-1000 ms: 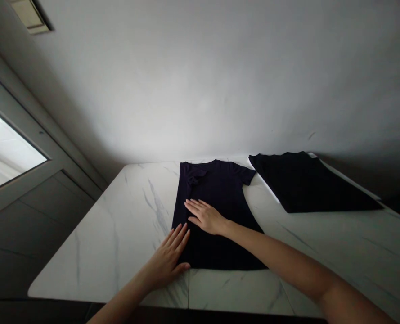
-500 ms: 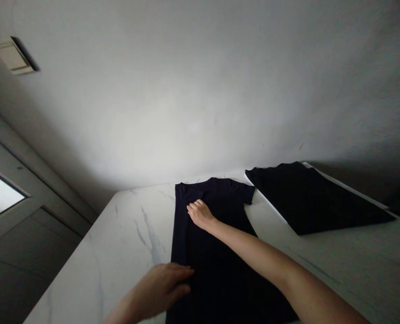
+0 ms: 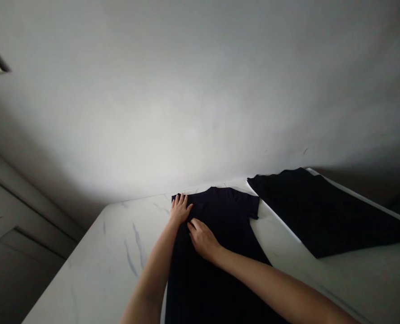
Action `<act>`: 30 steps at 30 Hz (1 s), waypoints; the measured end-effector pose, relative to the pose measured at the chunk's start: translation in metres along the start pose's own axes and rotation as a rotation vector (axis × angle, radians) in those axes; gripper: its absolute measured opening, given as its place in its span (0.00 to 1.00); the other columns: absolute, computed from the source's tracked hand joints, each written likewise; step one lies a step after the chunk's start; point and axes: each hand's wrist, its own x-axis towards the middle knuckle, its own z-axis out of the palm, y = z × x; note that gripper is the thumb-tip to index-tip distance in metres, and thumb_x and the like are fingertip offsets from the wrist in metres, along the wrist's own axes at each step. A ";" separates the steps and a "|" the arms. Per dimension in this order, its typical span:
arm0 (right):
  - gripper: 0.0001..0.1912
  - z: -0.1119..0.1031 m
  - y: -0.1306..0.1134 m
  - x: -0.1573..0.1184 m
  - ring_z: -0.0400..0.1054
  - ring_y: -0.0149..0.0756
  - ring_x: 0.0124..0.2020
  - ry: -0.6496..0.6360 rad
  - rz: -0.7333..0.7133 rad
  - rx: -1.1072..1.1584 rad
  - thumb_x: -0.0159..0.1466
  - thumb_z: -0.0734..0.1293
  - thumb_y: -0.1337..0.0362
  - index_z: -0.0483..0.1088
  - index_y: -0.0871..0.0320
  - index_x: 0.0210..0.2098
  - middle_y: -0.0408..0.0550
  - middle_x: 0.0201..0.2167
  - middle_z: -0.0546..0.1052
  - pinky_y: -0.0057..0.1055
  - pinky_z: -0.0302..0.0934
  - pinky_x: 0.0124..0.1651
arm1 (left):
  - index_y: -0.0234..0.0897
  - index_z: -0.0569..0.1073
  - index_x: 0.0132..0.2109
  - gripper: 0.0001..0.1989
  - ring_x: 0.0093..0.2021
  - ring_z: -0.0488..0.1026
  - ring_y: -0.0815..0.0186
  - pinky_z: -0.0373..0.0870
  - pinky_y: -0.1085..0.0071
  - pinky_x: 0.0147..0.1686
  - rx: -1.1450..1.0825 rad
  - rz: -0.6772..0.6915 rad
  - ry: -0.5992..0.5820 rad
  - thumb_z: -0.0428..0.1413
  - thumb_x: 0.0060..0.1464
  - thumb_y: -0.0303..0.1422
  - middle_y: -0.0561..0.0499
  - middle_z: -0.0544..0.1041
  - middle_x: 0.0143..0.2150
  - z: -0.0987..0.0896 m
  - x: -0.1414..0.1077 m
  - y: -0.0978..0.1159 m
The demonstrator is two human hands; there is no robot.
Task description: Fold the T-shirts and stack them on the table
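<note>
A dark navy T-shirt (image 3: 220,283) lies lengthwise before me, its left side folded inward and a short sleeve (image 3: 249,203) sticking out at the upper right. My left hand (image 3: 180,209) is flat with fingers spread on the shirt's upper left corner. Just below and to the right, my right hand (image 3: 203,238) has its fingers bent against the inner edge of the folded strip, seemingly pinching the cloth; the fingertips are partly hidden. The shirt's lower end runs out of view under my right forearm.
The shirt lies on a white marble-patterned table (image 3: 119,265) pushed against a pale wall (image 3: 186,112). Right of it, a black folded cloth (image 3: 321,211) rests over a white flat sheet or board (image 3: 284,221). A grey door (image 3: 20,270) stands at the left.
My left hand has moved from the shirt's lower left edge up to its upper left corner and lies flat there. My right hand has shifted slightly down along the fold. The view has turned somewhat.
</note>
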 end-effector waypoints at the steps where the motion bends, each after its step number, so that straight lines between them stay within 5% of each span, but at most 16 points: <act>1: 0.19 0.000 0.000 -0.001 0.64 0.46 0.59 -0.003 0.007 0.018 0.68 0.58 0.72 0.69 0.69 0.56 0.64 0.56 0.71 0.37 0.57 0.63 | 0.38 0.56 0.69 0.31 0.71 0.49 0.47 0.51 0.44 0.65 -0.001 -0.004 0.010 0.41 0.65 0.48 0.39 0.54 0.71 0.004 0.000 0.000; 7: 0.22 -0.006 0.002 -0.003 0.60 0.46 0.63 -0.048 0.002 0.142 0.66 0.61 0.70 0.67 0.69 0.59 0.63 0.58 0.69 0.37 0.54 0.66 | 0.44 0.56 0.69 0.30 0.71 0.50 0.47 0.52 0.43 0.64 0.016 0.015 0.052 0.40 0.64 0.48 0.42 0.55 0.71 0.008 -0.003 -0.004; 11: 0.20 -0.038 0.039 -0.008 0.65 0.41 0.58 0.019 0.075 0.224 0.65 0.64 0.67 0.69 0.64 0.56 0.58 0.57 0.71 0.34 0.58 0.62 | 0.43 0.62 0.66 0.28 0.69 0.53 0.44 0.51 0.39 0.62 0.076 -0.007 -0.005 0.44 0.63 0.45 0.40 0.60 0.69 -0.014 0.004 0.012; 15: 0.14 -0.094 0.114 -0.013 0.68 0.40 0.52 0.132 0.308 0.051 0.66 0.61 0.71 0.73 0.61 0.49 0.56 0.49 0.74 0.35 0.61 0.57 | 0.36 0.75 0.54 0.19 0.64 0.62 0.44 0.56 0.46 0.61 -0.101 -0.063 -0.019 0.52 0.58 0.35 0.37 0.72 0.60 -0.040 0.019 0.074; 18: 0.16 -0.128 0.164 -0.015 0.67 0.43 0.53 0.018 0.546 -0.141 0.66 0.58 0.75 0.72 0.64 0.50 0.60 0.49 0.73 0.35 0.61 0.55 | 0.39 0.79 0.47 0.13 0.55 0.72 0.54 0.65 0.60 0.56 -0.285 -0.048 -0.062 0.53 0.58 0.32 0.43 0.78 0.51 -0.045 0.027 0.142; 22: 0.21 -0.141 0.197 -0.013 0.67 0.45 0.54 -0.145 0.699 -0.253 0.65 0.55 0.78 0.72 0.65 0.51 0.63 0.52 0.71 0.32 0.63 0.50 | 0.39 0.78 0.47 0.13 0.52 0.74 0.62 0.66 0.71 0.53 -0.499 -0.015 -0.056 0.53 0.59 0.28 0.47 0.79 0.51 -0.033 0.032 0.214; 25: 0.19 -0.137 0.205 -0.008 0.68 0.45 0.53 -0.166 0.734 -0.260 0.65 0.57 0.76 0.71 0.65 0.53 0.64 0.53 0.71 0.33 0.64 0.48 | 0.32 0.77 0.49 0.13 0.50 0.74 0.60 0.68 0.71 0.51 -0.648 -0.096 -0.047 0.52 0.59 0.27 0.42 0.79 0.49 -0.021 0.035 0.239; 30: 0.18 -0.135 0.206 0.001 0.68 0.52 0.54 -0.188 0.800 -0.259 0.63 0.66 0.65 0.72 0.68 0.50 0.68 0.51 0.73 0.38 0.65 0.48 | 0.32 0.77 0.44 0.11 0.40 0.77 0.60 0.71 0.71 0.41 -0.854 -0.266 -0.108 0.52 0.60 0.31 0.41 0.81 0.40 -0.005 0.047 0.248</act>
